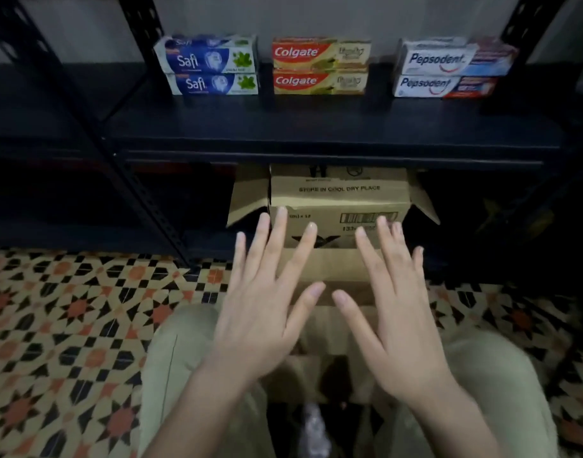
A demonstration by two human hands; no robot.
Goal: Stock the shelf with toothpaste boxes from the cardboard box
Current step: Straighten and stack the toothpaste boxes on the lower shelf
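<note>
The brown cardboard box (339,200) stands on the floor under the dark shelf (316,127), its flaps spread to both sides. On the shelf lie three stacks of two toothpaste boxes: blue Safi boxes (210,66) at left, red Colgate boxes (320,66) in the middle, white Pepsodent boxes (452,67) at right. My left hand (267,305) and my right hand (392,312) hover side by side over the near part of the cardboard box, palms down, fingers spread and straight, holding nothing. The box's inside is hidden behind my hands.
Black slotted uprights (95,127) of the rack run diagonally at left and stand at the right. Patterned floor tiles (68,325) spread on both sides. My knees in light trousers (171,375) flank the box.
</note>
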